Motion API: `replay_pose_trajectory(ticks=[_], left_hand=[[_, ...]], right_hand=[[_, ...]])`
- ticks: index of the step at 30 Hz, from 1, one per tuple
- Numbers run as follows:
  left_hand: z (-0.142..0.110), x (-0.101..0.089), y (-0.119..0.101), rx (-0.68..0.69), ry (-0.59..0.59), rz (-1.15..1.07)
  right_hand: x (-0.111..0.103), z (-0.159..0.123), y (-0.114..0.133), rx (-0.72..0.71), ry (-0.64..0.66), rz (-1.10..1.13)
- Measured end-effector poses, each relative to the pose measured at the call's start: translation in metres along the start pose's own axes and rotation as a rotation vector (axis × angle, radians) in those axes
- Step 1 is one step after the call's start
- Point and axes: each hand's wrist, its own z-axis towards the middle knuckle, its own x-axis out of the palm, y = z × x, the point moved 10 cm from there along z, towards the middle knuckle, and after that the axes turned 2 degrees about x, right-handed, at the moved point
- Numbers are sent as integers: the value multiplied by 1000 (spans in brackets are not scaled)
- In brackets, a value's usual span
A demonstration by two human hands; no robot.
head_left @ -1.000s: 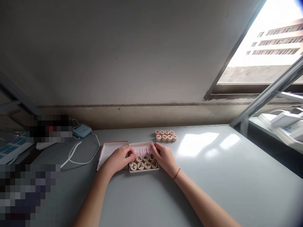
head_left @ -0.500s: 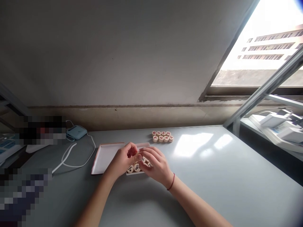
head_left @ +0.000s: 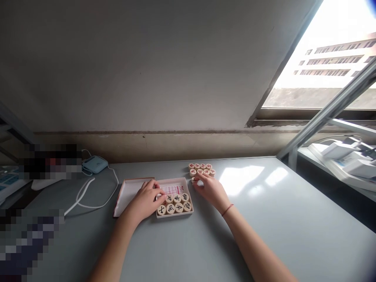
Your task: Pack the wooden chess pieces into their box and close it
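Note:
In the head view my right hand (head_left: 213,192) pinches a round wooden xiangqi piece (head_left: 194,180) at the table, just in front of two rows of red-marked xiangqi pieces (head_left: 200,171). My left hand (head_left: 145,200) reaches over the left wall of an open white box (head_left: 189,190). Its thumb and index finger are bent close together at the back-left end of the pieces there; what lies between them is hidden. Inside the box, black-marked xiangqi pieces (head_left: 177,198) lie in two rows at the front. Behind them shows the pink-printed box bottom (head_left: 172,190).
The shallow box lid (head_left: 129,192) lies inside up, left of the box and partly under my left hand. A blue device (head_left: 95,164) and a white cable (head_left: 116,188) are farther left. The grey table (head_left: 249,231) meets a wall behind; metal posts (head_left: 293,154) rise at right.
My hands were together above the box and are now apart. The right moved right and back to the red-marked rows with a piece; the left lowered to the box's left side.

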Motion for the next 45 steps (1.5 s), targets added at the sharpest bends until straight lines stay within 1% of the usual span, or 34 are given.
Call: replay_pose_trajectory(ticks=[3,6,9,13,16,18,19,21,23,24,26,28,30,32,35,38,41,43,45], left_hand=[[-1,4,0,-2,37,23],[-1,6,3,-13,60,23],[-2,5,6,-16,44,33],[-4,3,5,-16,33,26],[-6,4,2,-35,90,11],[-7,3,-1,-61,135,6],[-7,1,-2,-71,138,8],[-5,-9,-6,-74,69,4],[-4,-20,-11,-65,-40,-66],[-3,-22,-13,-61,-78,-138],[-1,-17,-15,-60,-86,-345],[0,-6,-16,-72,-48,-557],[1,1,-17,-92,-33,-681],[1,3,-18,-95,-48,-672],[2,3,-24,-48,-72,-515],[3,6,-30,-1,-82,-337],[4,4,-31,25,-124,-181],[5,2,-28,30,-156,-99],[6,1,-24,26,-163,-46]], right_hand=[[-1,-1,4,-10,-7,9],[-9,-2,11,-44,-77,6],[-15,-4,20,-89,-129,30],[-14,-7,30,-126,-144,70],[-14,-8,34,-140,-150,89],[-18,-10,39,-168,-177,91],[-21,-12,44,-199,-203,94],[-29,-19,60,-298,-268,109],[-33,-29,81,-426,-307,134],[-33,-34,92,-483,-311,147],[-31,-43,109,-566,-302,171],[-30,-48,117,-598,-312,195],[-32,-49,117,-596,-340,213],[-35,-46,107,-550,-368,226],[-37,-33,83,-421,-374,231],[-30,-23,67,-333,-305,192],[-24,-17,55,-259,-252,186],[-22,-15,50,-229,-232,206],[-17,-13,53,-262,-170,229]])
